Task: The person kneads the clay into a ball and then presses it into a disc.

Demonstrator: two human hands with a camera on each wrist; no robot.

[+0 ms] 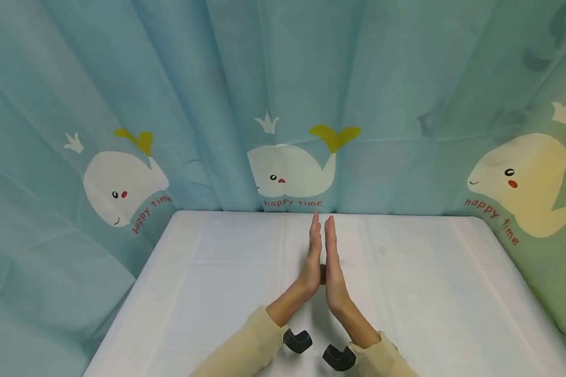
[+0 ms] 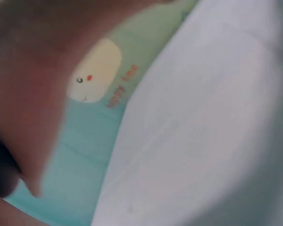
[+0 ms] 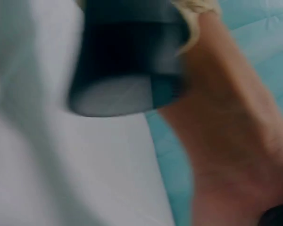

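My left hand [image 1: 311, 262] and right hand [image 1: 334, 262] stand upright over the white table, palms facing each other, fingers straight and pointing away. Between the palms, low near the heels of the hands, sits a small dark rounded object [image 1: 323, 274], mostly hidden by the palms. In the left wrist view, part of this dark object [image 2: 2, 172] shows beside blurred skin at the left edge. The right wrist view has a shiny black bit of it [image 3: 278, 215] at the bottom right corner, against the palm side of a hand. Its kind I cannot tell.
A white-covered table [image 1: 226, 272] spreads under both arms. Behind and beside it hangs a blue-green curtain [image 1: 396, 104] printed with whales. Black wrist cameras [image 1: 297, 341] sit at the cuffs of the beige sleeves [image 1: 245, 345], close to each other.
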